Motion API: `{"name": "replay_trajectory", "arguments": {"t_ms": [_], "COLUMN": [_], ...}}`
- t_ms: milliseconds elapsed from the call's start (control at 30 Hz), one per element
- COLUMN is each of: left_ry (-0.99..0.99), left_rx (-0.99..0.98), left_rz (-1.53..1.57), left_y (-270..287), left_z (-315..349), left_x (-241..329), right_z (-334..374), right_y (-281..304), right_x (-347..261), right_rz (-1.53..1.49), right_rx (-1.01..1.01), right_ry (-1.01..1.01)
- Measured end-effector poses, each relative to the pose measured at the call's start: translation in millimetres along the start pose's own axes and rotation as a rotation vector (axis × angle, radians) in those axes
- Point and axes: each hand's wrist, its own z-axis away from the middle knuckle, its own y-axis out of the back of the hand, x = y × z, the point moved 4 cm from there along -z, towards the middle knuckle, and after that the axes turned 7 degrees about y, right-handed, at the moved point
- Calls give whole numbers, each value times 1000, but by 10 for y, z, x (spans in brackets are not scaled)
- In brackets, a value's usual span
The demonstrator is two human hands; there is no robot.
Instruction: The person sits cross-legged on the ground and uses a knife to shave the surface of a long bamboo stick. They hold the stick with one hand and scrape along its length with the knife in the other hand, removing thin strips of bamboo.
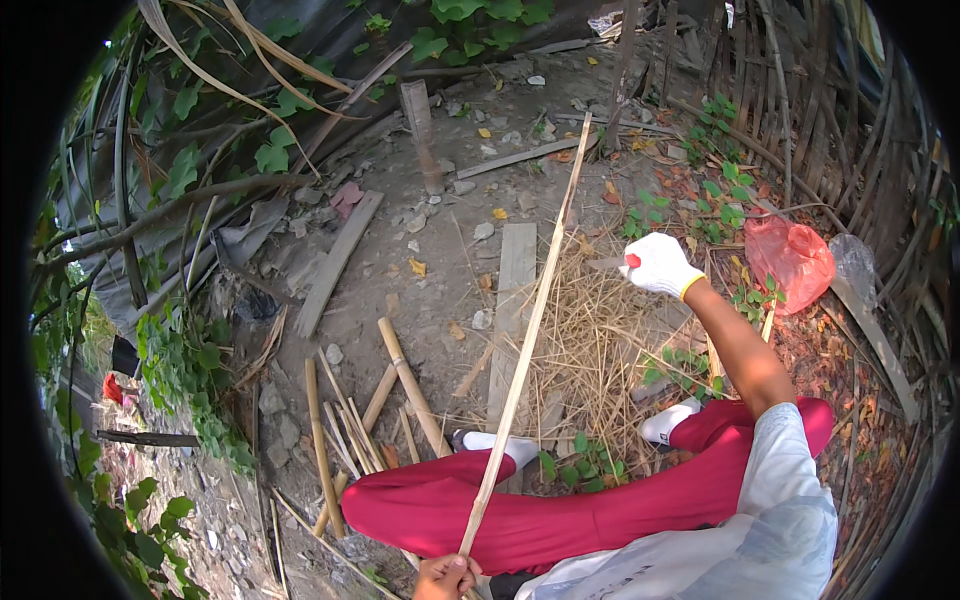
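Outdoors, the person sits on bare ground with legs in red trousers [560, 510] stretched to the left, white socks on both feet. The left hand [446, 577], bare, is closed around the near end of a long, thin bamboo strip [527, 330] at the bottom edge of the view. The strip runs up and slightly right from that hand, across the trousers, over a flat wooden plank [512, 300] and a heap of dry shavings [590, 340], and its far end reaches toward the upper middle of the ground.

The right hand [657, 264] wears a white glove with a yellow cuff and is raised to the right of the strip, apart from it. It is clenched around something with a red end, too small to tell what.

Short bamboo pieces [375, 415] lie on the ground left of the strip, near the trousers. A red plastic bag [790, 258] sits farther right, beside a fence of woven sticks [800, 110]. Green vines [190, 370] cover the left edge.
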Motion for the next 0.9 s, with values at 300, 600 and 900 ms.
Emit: {"name": "replay_trajectory", "arguments": {"t_ms": [300,600,900], "left_ry": [-301,-177,-115], "left_rx": [-149,-277,-411], "left_rz": [62,379,425], "left_y": [-1140,-1620,-1731], "left_z": [-625,-1281,-1305], "left_x": [550,927,930], "right_z": [791,968,736], "right_y": [-345,-430,-398], "right_x": [-1268,-1960,-1923], "right_rz": [-415,-270,-204], "right_rx": [-112,-350,-401], "right_ry": [-101,67,4]}}
